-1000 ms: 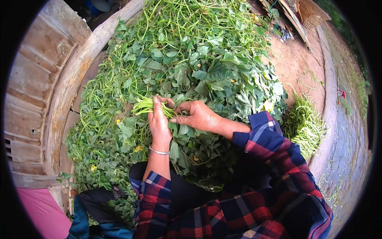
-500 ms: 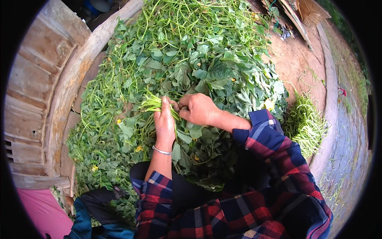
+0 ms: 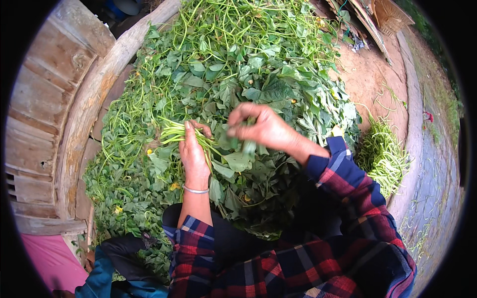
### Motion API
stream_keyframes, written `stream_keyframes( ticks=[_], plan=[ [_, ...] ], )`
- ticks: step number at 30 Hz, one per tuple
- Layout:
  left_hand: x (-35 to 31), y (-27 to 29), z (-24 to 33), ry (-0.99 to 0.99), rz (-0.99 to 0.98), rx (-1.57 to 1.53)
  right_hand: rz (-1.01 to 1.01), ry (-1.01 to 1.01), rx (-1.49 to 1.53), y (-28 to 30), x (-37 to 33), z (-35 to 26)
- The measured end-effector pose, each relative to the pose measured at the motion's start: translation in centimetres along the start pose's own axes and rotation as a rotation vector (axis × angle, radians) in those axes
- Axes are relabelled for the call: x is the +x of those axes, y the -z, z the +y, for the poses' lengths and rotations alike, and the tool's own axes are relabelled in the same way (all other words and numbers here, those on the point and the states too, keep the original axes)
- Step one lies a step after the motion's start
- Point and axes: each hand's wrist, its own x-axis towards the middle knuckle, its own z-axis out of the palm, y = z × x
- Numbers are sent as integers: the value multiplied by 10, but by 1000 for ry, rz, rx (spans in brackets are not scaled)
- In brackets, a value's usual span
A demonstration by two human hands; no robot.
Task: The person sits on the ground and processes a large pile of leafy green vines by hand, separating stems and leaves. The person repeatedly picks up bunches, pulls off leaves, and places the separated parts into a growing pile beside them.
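My left hand [image 3: 195,161] is closed round a bunch of pale green leaf stems [image 3: 174,131], whose ends stick out to the left past the thumb. To its right, apart from the bunch, my right hand [image 3: 271,130] is raised with its fingers pinched. A green leaf [image 3: 248,147], smeared by motion, hangs below those fingers. Both hands are above a broad heap of leafy green vines [image 3: 218,64], with large leaves and a few yellow flowers. Some of the left fingers are hidden behind the stems and palm.
Stripped stems lie in a pile [image 3: 385,159] on the right. A curved log [image 3: 79,129] and wooden planks [image 3: 42,99] border the left side. A woven basket [image 3: 390,17] stands at the far right. Another person's teal clothing [image 3: 99,270] and a pink cloth [image 3: 52,258] show at lower left.
My right hand has drawn away from the bunch, up and to the right, with a leaf in its fingers. The left hand and its stems have shifted slightly left.
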Motion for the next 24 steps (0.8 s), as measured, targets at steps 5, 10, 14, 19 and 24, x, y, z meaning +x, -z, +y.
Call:
stream_keyframes(
  ticks=[5,10,14,19,24],
  plan=[
    [-4,-11,-5,10,20,20,39,370,-1003,-20,-7,22],
    [-6,-14,-6,48,58,-3,90,449,-1121,-23,-3,18],
    [-3,-11,-8,79,131,11,116,472,-1132,-26,0,24],
    [-2,-8,-7,146,222,-38,86,445,-1170,-25,1,28],
    [-3,-6,-9,157,189,-13,26,308,-1158,-26,-1,27]
  ],
)
